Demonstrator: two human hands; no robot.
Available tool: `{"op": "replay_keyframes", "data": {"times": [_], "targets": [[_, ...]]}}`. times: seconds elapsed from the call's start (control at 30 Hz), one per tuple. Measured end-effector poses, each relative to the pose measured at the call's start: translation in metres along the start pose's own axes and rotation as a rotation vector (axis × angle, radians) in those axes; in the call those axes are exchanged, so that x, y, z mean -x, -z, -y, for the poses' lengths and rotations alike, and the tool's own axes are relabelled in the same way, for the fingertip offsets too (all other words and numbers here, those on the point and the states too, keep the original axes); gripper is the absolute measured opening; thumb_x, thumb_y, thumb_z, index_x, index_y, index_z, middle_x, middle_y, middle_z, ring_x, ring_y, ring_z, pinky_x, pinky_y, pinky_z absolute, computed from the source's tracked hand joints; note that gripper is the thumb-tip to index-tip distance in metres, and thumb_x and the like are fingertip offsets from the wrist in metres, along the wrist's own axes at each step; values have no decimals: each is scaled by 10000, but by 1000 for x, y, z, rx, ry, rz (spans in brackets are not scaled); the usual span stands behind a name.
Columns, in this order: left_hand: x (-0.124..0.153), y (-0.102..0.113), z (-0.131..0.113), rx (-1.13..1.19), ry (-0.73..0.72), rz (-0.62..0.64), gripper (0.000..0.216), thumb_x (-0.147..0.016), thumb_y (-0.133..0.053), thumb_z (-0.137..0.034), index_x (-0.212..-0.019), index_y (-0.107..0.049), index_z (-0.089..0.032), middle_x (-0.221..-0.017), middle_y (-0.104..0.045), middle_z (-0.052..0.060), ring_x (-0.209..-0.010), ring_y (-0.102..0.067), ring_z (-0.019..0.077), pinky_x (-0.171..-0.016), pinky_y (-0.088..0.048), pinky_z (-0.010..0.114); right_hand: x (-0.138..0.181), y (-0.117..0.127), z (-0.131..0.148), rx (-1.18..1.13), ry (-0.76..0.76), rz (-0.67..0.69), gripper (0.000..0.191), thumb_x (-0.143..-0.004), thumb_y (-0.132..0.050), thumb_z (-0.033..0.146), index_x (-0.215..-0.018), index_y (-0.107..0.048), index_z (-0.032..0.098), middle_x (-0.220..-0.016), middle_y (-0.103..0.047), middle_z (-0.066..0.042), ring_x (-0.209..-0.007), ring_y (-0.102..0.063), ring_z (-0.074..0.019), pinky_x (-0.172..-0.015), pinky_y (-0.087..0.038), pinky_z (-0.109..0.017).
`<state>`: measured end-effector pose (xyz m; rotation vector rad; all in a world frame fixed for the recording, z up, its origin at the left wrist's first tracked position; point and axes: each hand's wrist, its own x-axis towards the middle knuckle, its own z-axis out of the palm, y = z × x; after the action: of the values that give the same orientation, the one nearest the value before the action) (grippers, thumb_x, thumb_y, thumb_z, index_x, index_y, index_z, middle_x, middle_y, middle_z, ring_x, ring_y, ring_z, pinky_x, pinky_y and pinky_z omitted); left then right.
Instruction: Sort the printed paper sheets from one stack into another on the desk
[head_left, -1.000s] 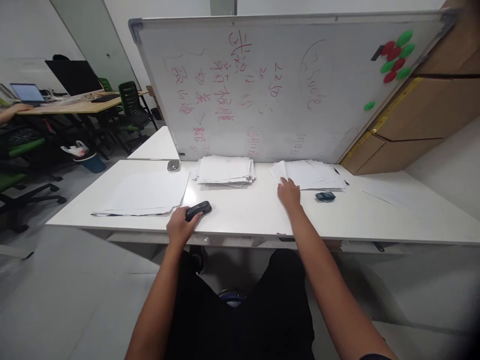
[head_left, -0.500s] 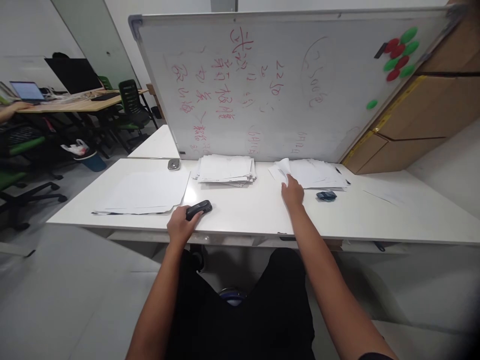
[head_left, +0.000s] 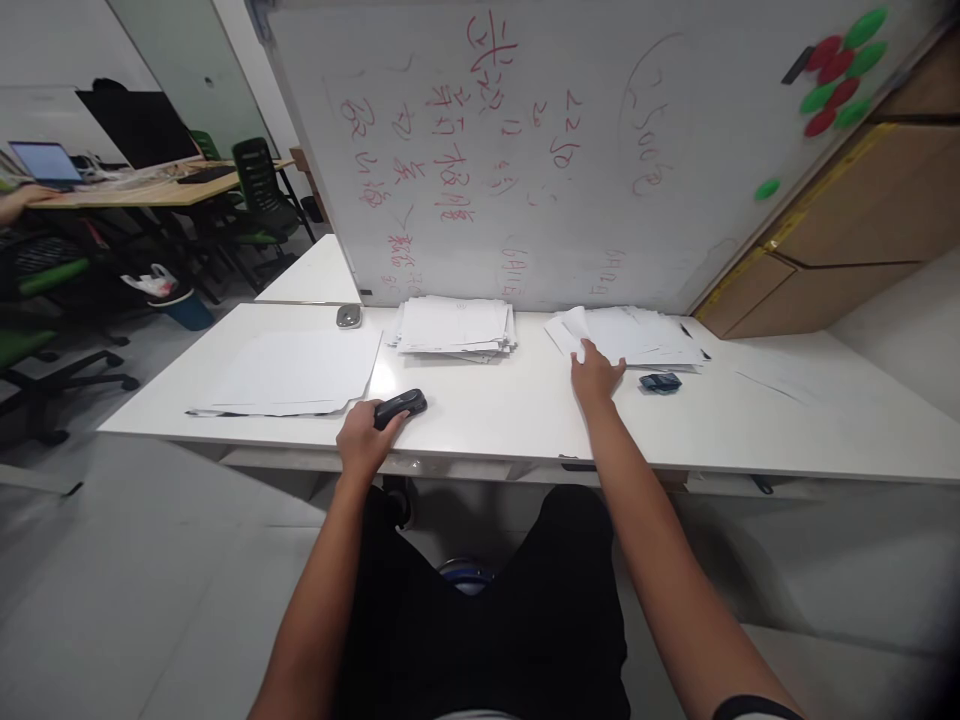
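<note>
My left hand (head_left: 360, 438) is closed around a black stapler (head_left: 402, 407) near the front edge of the white desk (head_left: 480, 420). Farther right, my right hand (head_left: 598, 376) rests at the near left edge of a spread stack of paper (head_left: 649, 337), fingers apart. A lifted or folded white sheet (head_left: 574, 323) lies just beyond its fingertips. Between the hands, toward the back, sits a thicker, uneven stack of paper (head_left: 454, 325). Large white sheets (head_left: 292, 372) lie left of the stapler. A small dark blue packet (head_left: 660, 383) is right of my right hand.
A whiteboard (head_left: 465, 150) with red writing stands along the desk's back. Cardboard boxes (head_left: 847, 200) rise at the right. A small grey case (head_left: 349, 317) sits at the back left. Beyond are a bin (head_left: 186, 309), chairs and another person's hand (head_left: 37, 192) by a laptop (head_left: 45, 163).
My right hand has loosened from the folded sheet, which now lies flatter on the right stack, and its fingers have spread. The stapler stays in my left hand. The view has tilted slightly downward.
</note>
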<state>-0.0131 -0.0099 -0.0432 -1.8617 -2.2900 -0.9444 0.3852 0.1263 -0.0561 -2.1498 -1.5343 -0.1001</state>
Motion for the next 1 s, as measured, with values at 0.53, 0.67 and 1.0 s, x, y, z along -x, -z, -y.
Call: {"op": "replay_keyframes", "data": {"times": [0.53, 0.67, 1.0], "targets": [[-1, -3, 3, -3, -43, -21, 453, -784, -553, -601, -1028, -600, -222, -979, -641, 54, -960, -594, 222, -758, -434, 303, -3, -1, -7, -142, 4, -232, 406, -929, -328, 282, -1287, -482, 169, -945, -708, -94, -914, -629, -219, -1079, -199, -506], [-1, -4, 4, -4, -36, -30, 446, -791, -544, -602, -1027, -592, -227, -973, -637, 53, -965, -593, 221, -746, -430, 300, -1, 3, -4, -201, 92, -382, 428, -913, -298, 229, -1301, -470, 174, -1153, -666, -107, -985, -625, -204, -1119, -175, -477], [0, -1, 5, 15, -52, -2, 430, -788, -556, -585, -1022, -583, -226, -975, -630, 55, -954, -589, 219, -731, -423, 295, 5, -2, -11, -91, 225, -130, 611, -811, -320, 72, -1406, -406, 185, -1441, -464, -94, -1319, -422, -212, -1081, -271, -443]]}}
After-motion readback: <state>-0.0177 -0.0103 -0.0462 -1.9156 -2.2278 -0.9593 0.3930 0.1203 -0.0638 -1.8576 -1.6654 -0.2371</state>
